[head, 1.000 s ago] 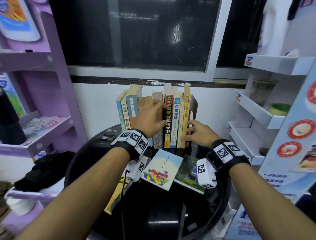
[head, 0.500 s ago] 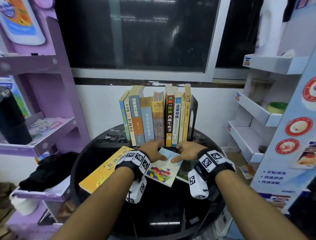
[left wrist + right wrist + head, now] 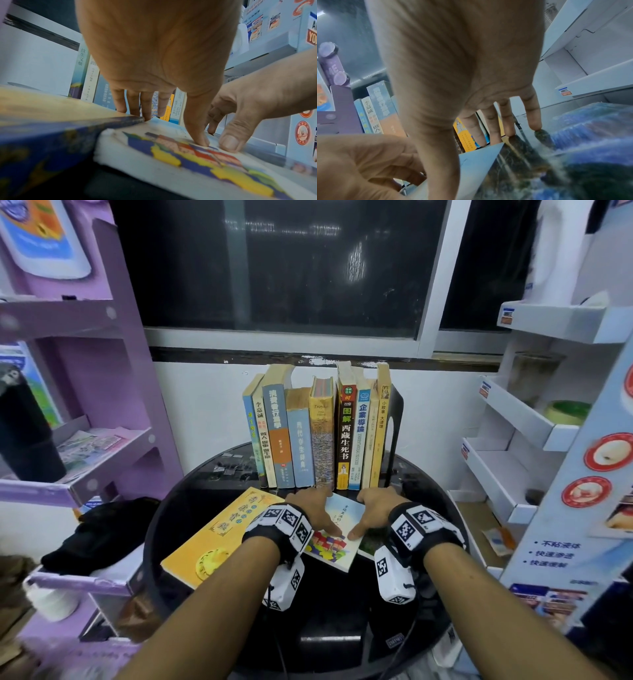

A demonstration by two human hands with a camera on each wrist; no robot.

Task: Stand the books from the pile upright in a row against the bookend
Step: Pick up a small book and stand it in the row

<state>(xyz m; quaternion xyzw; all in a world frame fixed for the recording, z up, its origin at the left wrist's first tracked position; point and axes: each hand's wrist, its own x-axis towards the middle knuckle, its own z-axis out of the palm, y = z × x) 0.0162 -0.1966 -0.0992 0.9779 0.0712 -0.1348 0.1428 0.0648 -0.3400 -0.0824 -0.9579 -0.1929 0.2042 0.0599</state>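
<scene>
Several books (image 3: 322, 436) stand upright in a row against the black bookend (image 3: 394, 419) at the back of the round black table (image 3: 191, 501). In front of them lies a white book with coloured houses on its cover (image 3: 337, 553) (image 3: 197, 159). My left hand (image 3: 325, 511) (image 3: 190, 111) has its thumb pressed on that cover and its straight fingers at the book's far edge. My right hand (image 3: 368, 510) (image 3: 450, 121) also has its thumb on the white cover. Its straight fingers touch a dark green and blue book (image 3: 573, 155) lying beside it.
A large yellow book (image 3: 219, 539) lies flat at the left, touching the white one. A purple shelf unit (image 3: 102, 460) stands to the left of the table and white cardboard shelves (image 3: 513, 422) to the right. Small dark clips (image 3: 233, 467) lie behind the yellow book.
Both hands came down from the spines of the standing row onto the flat white book. Over the last half second they have hardly moved.
</scene>
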